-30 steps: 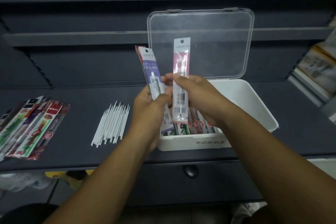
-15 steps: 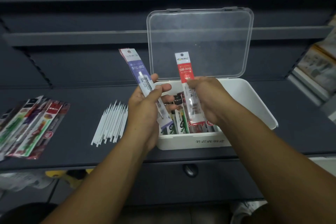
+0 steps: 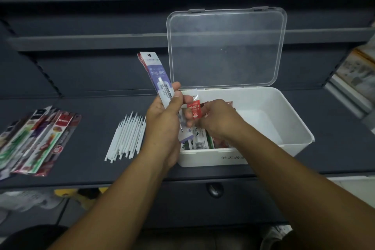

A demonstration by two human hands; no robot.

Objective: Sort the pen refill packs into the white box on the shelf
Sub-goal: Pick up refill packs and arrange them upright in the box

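Observation:
The white box [image 3: 292, 140] stands open on the dark shelf, its clear lid [image 3: 226, 48] upright behind it. Several refill packs [image 3: 199, 142] lie in its left part. My left hand [image 3: 164, 126] grips a small stack of packs, a purple-labelled pack [image 3: 157, 76] in front, tilted up to the left of the box. My right hand [image 3: 219, 121] holds a red-topped pack [image 3: 194, 107] low over the packs in the box, its lower part hidden by my fingers.
A fan of more refill packs [image 3: 38, 138] lies at the shelf's left end. Loose white refill tubes [image 3: 128, 137] lie between that pile and the box. The right half of the box shows bare white floor. Stacked goods [image 3: 355, 75] sit at far right.
My right hand has lowered the red-topped pack from upright above the box down among the packs inside. My left hand stays beside the box with its stack.

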